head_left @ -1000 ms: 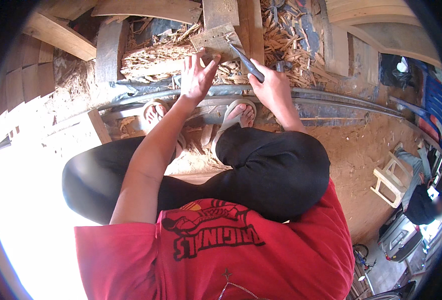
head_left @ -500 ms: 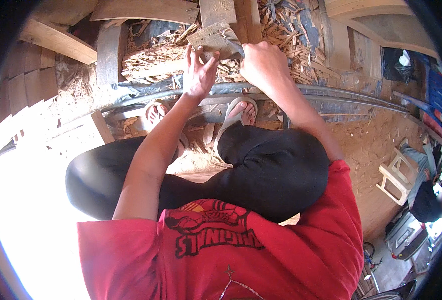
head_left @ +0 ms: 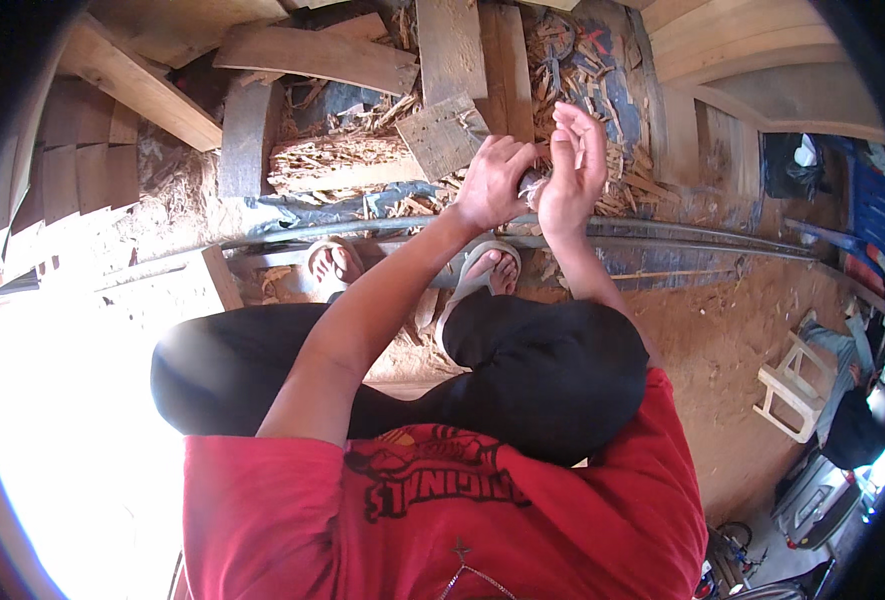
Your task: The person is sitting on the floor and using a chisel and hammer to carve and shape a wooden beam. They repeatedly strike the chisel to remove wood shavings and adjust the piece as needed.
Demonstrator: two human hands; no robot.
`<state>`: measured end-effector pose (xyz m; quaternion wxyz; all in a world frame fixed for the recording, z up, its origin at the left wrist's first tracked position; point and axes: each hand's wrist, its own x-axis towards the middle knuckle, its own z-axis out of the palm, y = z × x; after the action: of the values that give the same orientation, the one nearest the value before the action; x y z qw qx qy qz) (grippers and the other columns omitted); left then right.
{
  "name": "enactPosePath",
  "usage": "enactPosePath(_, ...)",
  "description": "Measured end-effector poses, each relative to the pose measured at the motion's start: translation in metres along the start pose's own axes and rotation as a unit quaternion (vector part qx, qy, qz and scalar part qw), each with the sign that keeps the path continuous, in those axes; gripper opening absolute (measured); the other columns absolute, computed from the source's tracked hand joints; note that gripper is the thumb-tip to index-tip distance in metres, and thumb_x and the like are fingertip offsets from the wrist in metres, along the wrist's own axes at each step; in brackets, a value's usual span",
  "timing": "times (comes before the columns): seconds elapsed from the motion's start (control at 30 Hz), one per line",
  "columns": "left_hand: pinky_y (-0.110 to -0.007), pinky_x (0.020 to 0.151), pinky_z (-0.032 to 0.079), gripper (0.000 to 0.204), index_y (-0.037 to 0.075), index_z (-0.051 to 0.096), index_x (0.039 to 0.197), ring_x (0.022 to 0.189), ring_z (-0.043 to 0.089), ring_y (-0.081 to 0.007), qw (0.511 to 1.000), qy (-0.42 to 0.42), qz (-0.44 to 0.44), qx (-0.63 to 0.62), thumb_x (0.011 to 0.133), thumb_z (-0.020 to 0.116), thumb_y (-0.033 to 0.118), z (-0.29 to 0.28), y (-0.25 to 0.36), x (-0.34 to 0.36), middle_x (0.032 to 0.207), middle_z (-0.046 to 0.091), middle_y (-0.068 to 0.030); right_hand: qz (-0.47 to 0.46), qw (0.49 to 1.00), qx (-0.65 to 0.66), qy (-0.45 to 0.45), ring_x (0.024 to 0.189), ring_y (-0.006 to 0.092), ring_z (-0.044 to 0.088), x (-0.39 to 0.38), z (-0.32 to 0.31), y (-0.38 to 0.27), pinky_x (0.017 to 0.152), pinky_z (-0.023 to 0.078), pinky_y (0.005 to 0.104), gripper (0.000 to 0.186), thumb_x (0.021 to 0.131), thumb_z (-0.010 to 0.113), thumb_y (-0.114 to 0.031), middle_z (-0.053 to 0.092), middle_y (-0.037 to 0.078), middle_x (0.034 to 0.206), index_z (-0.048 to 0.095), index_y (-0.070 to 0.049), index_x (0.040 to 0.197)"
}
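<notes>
Above the wood scraps, my left hand (head_left: 497, 183) is closed, its fingers curled round something I cannot make out. A small greyish bit shows between it and my right hand. My right hand (head_left: 574, 175) is raised beside it, fingers stretched upward and palm turned toward the left hand. Just beyond the left knuckles lies a squarish wooden block (head_left: 440, 137), tilted and resting across the end of a long plank (head_left: 451, 50). Neither hand appears to grip the block.
Splintered wood chips (head_left: 347, 162) surround the planks. A grey pipe (head_left: 662, 236) runs across in front of my sandalled feet. Stacked boards (head_left: 82, 180) stand at left. On the right are a wooden stool (head_left: 795, 388), a blue plastic thing (head_left: 877, 190) and another person (head_left: 852, 425).
My left hand has left the wooden block, moved right and closed. My right hand, earlier a fist on a dark blade-like tool at the block, has opened with fingers raised.
</notes>
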<state>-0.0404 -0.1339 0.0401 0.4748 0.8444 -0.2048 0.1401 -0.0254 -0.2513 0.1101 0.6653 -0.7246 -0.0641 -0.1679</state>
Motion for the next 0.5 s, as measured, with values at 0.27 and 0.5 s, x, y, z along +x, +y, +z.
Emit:
enactPosePath(0.27,-0.047,0.079,0.049,0.026,0.01,0.065,0.091,0.083,0.067,-0.0352,0.999,0.016,0.032,-0.022,0.083,0.085,0.024,0.001,0.0,0.009,0.084,0.067,-0.0115,0.222,0.9,-0.37,-0.053,0.126,0.0364,0.07,-0.088,-0.139,0.087,0.106,0.054,0.0462,0.053,0.101,0.081,-0.025,0.07,0.025,0.137,0.061,-0.002,0.144)
enactPosePath(0.5,-0.046,0.08,0.05,0.026,0.01,0.066,0.092,0.084,0.068,-0.0358,0.999,0.011,-0.009,-0.037,0.082,0.085,0.024,-0.002,0.0,0.007,0.085,0.067,-0.0115,0.392,0.76,-0.505,-0.116,0.112,0.048,0.074,-0.187,-0.181,0.149,0.093,0.056,0.0581,0.054,0.098,0.082,-0.038,0.075,0.033,0.113,0.063,0.001,0.129)
